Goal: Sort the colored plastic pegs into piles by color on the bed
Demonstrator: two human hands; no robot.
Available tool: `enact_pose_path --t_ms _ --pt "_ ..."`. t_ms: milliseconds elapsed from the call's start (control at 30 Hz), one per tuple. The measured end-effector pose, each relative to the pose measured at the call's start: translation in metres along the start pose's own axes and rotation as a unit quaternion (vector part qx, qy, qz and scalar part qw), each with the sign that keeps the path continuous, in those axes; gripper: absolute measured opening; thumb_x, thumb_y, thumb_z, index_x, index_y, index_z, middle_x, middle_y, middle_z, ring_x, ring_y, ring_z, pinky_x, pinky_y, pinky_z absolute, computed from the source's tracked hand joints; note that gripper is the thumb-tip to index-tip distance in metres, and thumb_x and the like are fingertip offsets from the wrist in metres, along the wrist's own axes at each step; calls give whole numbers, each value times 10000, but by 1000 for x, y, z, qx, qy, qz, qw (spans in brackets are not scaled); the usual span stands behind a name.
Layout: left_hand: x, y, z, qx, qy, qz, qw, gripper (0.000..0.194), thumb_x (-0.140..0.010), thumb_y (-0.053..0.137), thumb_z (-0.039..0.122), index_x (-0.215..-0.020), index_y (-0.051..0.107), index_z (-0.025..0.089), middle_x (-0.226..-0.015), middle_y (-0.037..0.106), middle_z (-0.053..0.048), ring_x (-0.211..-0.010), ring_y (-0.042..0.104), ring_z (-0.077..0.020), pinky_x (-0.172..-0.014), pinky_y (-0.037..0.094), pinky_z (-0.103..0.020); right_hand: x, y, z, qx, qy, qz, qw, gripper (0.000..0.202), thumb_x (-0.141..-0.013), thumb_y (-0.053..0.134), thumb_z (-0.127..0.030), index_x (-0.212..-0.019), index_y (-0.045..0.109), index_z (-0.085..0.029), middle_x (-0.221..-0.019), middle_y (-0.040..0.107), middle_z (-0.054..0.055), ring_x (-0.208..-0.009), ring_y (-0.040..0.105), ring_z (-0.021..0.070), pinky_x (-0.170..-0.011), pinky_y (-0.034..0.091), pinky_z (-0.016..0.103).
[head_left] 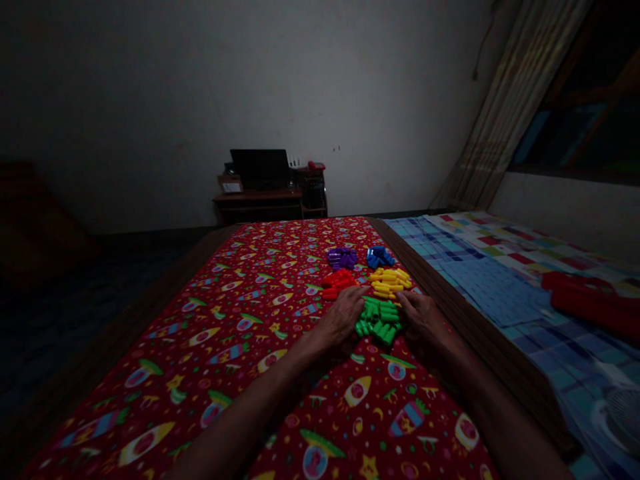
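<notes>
Small plastic pieces lie in colour piles on a red patterned cloth (240,287). A green pile (380,320) sits between my two hands. My left hand (345,310) rests at its left side, near the red pile (337,283), fingers stretched forward. On the right side, my right hand (419,310) has its fingertips by the green pile and just below the yellow pile (390,283). Neither hand visibly holds a piece. Farther back are a purple pile (342,258) and a blue pile (380,257).
Beyond the cloth's far end, a monitor (260,168) stands on a desk (260,196) against the wall. To the right lies a bed surface with a blue checked sheet (465,267), a red cloth item (590,303) and a fan (623,410). A curtain (505,113) hangs at the window.
</notes>
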State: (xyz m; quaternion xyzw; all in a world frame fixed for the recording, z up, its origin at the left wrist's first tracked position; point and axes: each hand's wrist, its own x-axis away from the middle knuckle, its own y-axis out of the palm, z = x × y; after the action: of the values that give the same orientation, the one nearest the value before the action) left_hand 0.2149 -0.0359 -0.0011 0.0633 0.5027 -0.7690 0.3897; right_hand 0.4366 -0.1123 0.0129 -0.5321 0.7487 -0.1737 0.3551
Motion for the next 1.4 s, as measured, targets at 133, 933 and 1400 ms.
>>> enact_pose_path --t_ms 133,933,1400 --pt "34 -53 -36 -21 -51 44 998 483 -975 226 390 -1336 458 168 -1352 518 -121 -1277 440 -212 -1109 336 -415 -4 -16 19 0 61 120 991 497 -874 371 -502 -865 711 -140 -773 705 55 -704 632 207 -598 426 254" --pt "159 -163 -106 31 -434 304 847 293 -711 486 275 -963 613 195 -845 707 -41 -781 700 -219 -788 571 -356 -6 -17 72 58 131 149 978 455 -823 372 -498 -766 672 -161 -716 711 85 -644 645 209 -601 439 285" --pt "157 -168 -97 38 -464 309 829 272 -702 500 275 -934 606 179 -836 704 -54 -799 702 -234 -808 563 -382 -6 -17 73 27 148 159 976 453 -800 399 -511 -760 681 -159 -697 712 80 -652 655 217 -617 464 290"
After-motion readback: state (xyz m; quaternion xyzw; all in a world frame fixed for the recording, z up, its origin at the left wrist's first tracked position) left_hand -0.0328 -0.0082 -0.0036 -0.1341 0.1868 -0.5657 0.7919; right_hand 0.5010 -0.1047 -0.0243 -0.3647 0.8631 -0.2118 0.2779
